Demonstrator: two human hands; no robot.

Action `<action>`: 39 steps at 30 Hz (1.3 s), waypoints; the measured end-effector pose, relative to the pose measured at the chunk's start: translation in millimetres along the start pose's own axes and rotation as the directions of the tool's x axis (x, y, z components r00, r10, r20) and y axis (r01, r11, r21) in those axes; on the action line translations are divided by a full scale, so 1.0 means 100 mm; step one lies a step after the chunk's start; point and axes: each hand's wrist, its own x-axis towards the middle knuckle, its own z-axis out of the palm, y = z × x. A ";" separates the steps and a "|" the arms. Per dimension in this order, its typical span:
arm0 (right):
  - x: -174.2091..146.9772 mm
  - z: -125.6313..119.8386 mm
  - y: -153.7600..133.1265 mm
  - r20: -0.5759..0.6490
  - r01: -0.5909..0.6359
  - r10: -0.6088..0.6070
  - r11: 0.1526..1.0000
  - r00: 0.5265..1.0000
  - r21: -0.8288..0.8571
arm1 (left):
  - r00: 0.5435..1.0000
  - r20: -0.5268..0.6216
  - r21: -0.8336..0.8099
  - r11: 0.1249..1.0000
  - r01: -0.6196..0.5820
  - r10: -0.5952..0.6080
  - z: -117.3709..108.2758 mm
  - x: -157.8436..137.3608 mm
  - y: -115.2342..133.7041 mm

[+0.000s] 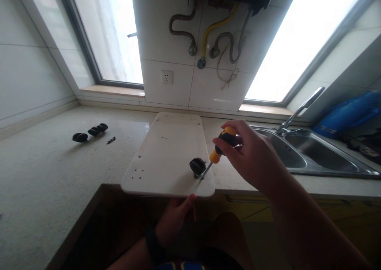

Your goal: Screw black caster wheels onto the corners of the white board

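On the board (169, 143), one caster (197, 166) stands beside the screwdriver (215, 155) gripped by the right hand (253, 151), three casters (95, 131) lie unmounted, and whether the left hand (175, 218) grips, I cannot tell.

Right of centre, the right hand (254, 157) holds a screwdriver (220, 146) beside a caster (197, 166); lower centre, the left hand (177, 215) touches a white board (168, 155).

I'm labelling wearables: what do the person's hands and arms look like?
The left hand is gloveless, with a broad, dark wristband, possibly a watch. The right hand is gloveless, with no wristband. No sleeves show on either arm.
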 end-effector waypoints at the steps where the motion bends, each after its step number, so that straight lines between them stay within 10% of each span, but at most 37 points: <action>1: -0.03 -0.03 0.00 -0.015 0.007 -0.007 1.000 1.000 0.008 | 1.000 -0.003 -0.003 1.000 -0.001 0.001 0.00 0.00 0.00; 39: 0.02 -0.02 -0.05 0.206 0.248 -0.283 0.952 0.937 0.182 | 0.999 0.004 0.034 0.999 0.039 -0.040 -0.03 -0.02 0.14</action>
